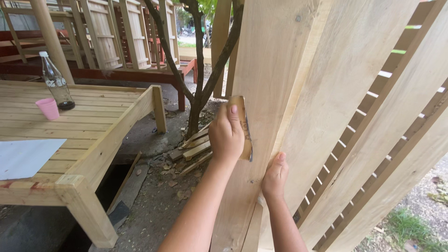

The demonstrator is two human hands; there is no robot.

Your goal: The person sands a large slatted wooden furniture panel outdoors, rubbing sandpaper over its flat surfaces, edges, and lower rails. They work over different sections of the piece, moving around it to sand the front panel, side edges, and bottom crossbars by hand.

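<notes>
The left hand (pixel 227 135), in the centre of the frame, presses a folded piece of sandpaper (pixel 243 126) flat against the edge of a pale upright plank (pixel 266 84). Its fingers are curled over the paper, with the thumb up along its top end, so the hand is closed on it. The sandpaper is tan, and its upper corner and right edge show past the hand.

The right hand (pixel 275 176) sits just below and to the right, lower centre of the frame. It is closed around the same plank's edge, thumb pointing up along the wood, fingers wrapped behind and out of sight. The two hands are near each other but not touching.

The plank belongs to a slatted panel (pixel 382 121) that leans across the right half of the frame, its narrow slats running diagonally.

At the left stands a light wooden surface (pixel 93 121) made of boards. On it, upper left, are a clear bottle (pixel 55 81) with dark liquid at the bottom and, just beside it, a pink cup (pixel 48 108). A white sheet (pixel 23 158) lies nearer the left edge.

Behind the left hand a thin tree (pixel 198 70) rises from bare ground, with scrap wood (pixel 193 149) piled at its foot. More wooden frames (pixel 116 32) stand along the top left.
</notes>
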